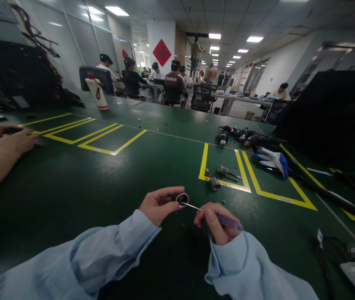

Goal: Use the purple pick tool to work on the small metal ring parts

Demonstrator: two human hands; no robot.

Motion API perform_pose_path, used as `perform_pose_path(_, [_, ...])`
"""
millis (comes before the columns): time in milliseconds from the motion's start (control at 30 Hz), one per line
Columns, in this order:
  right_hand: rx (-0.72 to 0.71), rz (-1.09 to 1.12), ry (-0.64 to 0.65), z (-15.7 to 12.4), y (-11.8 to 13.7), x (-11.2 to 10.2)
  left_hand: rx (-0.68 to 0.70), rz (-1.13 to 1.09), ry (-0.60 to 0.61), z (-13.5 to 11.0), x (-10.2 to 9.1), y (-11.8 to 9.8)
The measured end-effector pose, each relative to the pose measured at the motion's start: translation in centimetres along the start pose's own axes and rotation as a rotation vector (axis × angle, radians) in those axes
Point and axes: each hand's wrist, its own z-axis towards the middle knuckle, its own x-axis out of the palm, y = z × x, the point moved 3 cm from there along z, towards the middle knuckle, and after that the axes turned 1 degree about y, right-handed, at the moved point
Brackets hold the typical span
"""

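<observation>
- Across the foreground spreads the green tabletop (71, 187), bearing the yellow taped outline (204, 162) that you can take as your landmark; it looks smooth and hard, so round parts may roll.
- On your side of the taped outline, your right hand (212, 216) has its fingers curled together, thumb against the handle.
- Left of it, short of the taped outline, your left hand (156, 207) pinches the cup between thumb and fingers; you cannot tell how its lower fingers lie.
- Nearer you than the taped outline, the purple-handled tool (229, 222) should feel light and stiff; its handle is the place to grip, leaving the slim shaft free.
- At the near-left corner of the taped outline and inside it, two shafted metal parts (214, 184) are probably dense for their size; lift them by the thick ends.
- Toward you and left of the taped outline, the metal cup (182, 198) sits in that pinch, the tool's tip at its mouth. Expect it rigid, not fragile, perhaps slick; hold the outer wall, clear of the opening.
- Scattered short of the taped outline, small rings (182, 225) look light and easily lost; pick them up with fingertips.
</observation>
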Motion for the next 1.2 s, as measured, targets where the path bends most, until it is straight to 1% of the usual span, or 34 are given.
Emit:
perform_pose_path(100, [-0.165, -0.205, 0.073, -0.4, 0.6, 0.4, 0.014, 0.018, 0.012, 0.0, 0.1, -0.1])
perform_pose_path(200, [-0.311, -0.344, 0.151, -0.7, 1.2, 0.7, 0.013, 0.019, 0.04, -0.1, 0.2, -0.2])
perform_pose_path(300, [-0.391, -0.47, 0.253, -1.1, 1.8, 1.0, 0.028, 0.02, 0.029, -0.2, 0.3, -0.3])
perform_pose_path(400, [-0.441, -0.537, 0.309, -1.5, 2.2, 1.3, 0.079, 0.029, -0.007, -0.5, 0.5, -0.4])
perform_pose_path(500, [-0.449, -0.536, 0.325, -1.8, 2.2, 1.5, 0.099, 0.038, -0.015, -0.8, 0.6, -0.4])
perform_pose_path(667, [-0.434, -0.528, 0.346, -2.1, 2.3, 1.5, 0.075, 0.041, -0.031, -1.0, 0.7, -0.2])
perform_pose_path(767, [-0.448, -0.555, 0.33, -2.0, 2.5, 1.4, 0.062, 0.031, -0.036, -0.9, 0.7, -0.2])
perform_pose_path(933, [-0.469, -0.607, 0.3, -1.7, 3.0, 1.5, 0.097, 0.071, -0.058, -1.0, 0.8, -0.4])
perform_pose_path(1100, [-0.46, -0.597, 0.273, -1.6, 2.9, 1.5, 0.099, 0.073, -0.06, -1.1, 0.8, -0.3])
perform_pose_path(1200, [-0.485, -0.58, 0.274, -1.7, 2.8, 1.6, 0.099, 0.084, -0.064, -1.0, 0.8, -0.2])
